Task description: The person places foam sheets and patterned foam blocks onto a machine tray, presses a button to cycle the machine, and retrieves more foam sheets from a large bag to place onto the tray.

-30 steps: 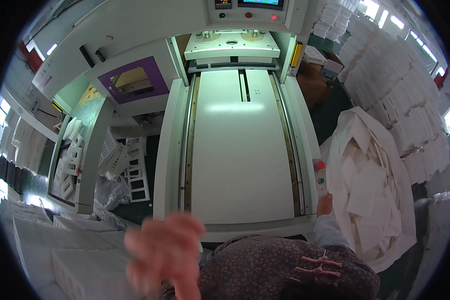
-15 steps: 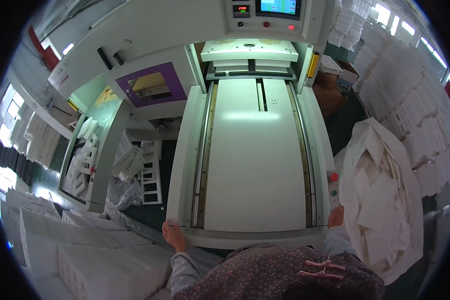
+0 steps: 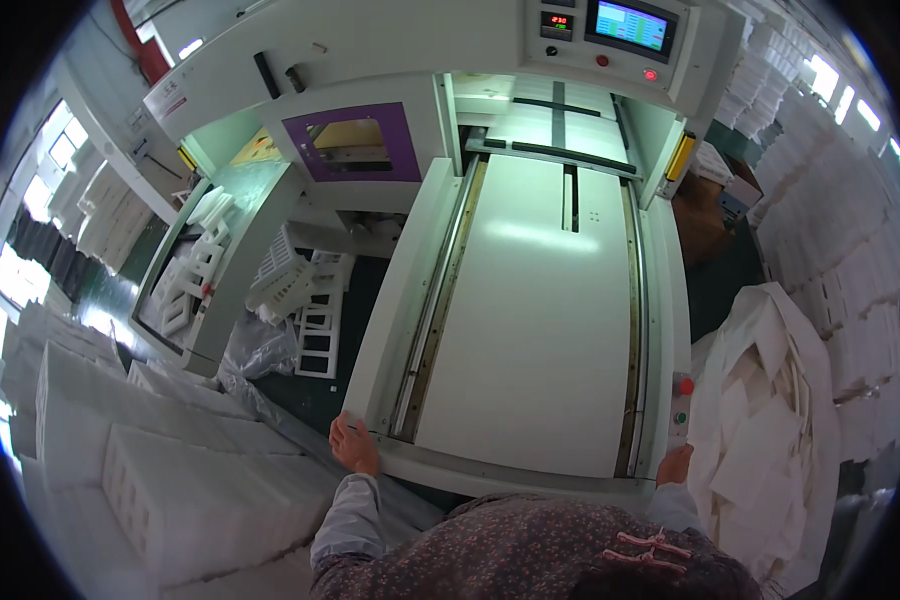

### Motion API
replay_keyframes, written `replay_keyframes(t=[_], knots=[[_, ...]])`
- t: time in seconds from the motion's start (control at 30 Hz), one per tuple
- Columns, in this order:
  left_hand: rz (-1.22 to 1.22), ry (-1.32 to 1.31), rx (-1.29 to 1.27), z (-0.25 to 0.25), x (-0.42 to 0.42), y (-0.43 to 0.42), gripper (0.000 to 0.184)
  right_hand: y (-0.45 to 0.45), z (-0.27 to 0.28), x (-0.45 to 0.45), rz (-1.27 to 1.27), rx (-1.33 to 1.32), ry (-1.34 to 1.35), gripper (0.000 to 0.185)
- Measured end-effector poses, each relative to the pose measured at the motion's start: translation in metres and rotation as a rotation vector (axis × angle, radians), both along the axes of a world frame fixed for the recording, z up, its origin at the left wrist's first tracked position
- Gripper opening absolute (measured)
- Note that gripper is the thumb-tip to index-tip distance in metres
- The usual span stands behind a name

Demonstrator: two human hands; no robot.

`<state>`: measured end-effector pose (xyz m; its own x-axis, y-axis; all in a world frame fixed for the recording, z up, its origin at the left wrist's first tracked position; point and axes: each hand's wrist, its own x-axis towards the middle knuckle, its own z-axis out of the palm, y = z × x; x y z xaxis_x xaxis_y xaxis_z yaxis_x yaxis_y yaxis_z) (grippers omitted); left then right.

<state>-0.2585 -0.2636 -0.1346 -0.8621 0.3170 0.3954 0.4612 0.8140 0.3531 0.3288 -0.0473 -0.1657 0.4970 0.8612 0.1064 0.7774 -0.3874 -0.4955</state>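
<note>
My left hand is at the front left corner of the machine's pale frame, its fingers curled over the edge. My right hand rests against the front right corner, just below a small panel with a red button and a green button; its fingertips are hidden. Between the hands stretches a smooth white bed plate with a dark slot near its far end. Metal guide rails run along both sides. Inside the lit opening, a white surface lies behind a black bar.
A control screen is above the opening. White foam blocks are stacked at left, and a large white sack of scraps stands at right. Cut foam frames lie on the floor beside a side chute.
The camera view has turned and tilted, shifting the machine rightward. The upper plate seen in the opening has gone from view, showing more white surface and dark bars. Both hands stay at the corners.
</note>
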Motion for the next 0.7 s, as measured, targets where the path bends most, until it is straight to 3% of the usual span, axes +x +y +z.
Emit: replay_keyframes(t=[0.7], knots=[[0.079,0.017,-0.063,0.008,-0.005,0.034,0.045,0.050,0.027,-0.021,-0.176,-0.156,-0.247,0.023]])
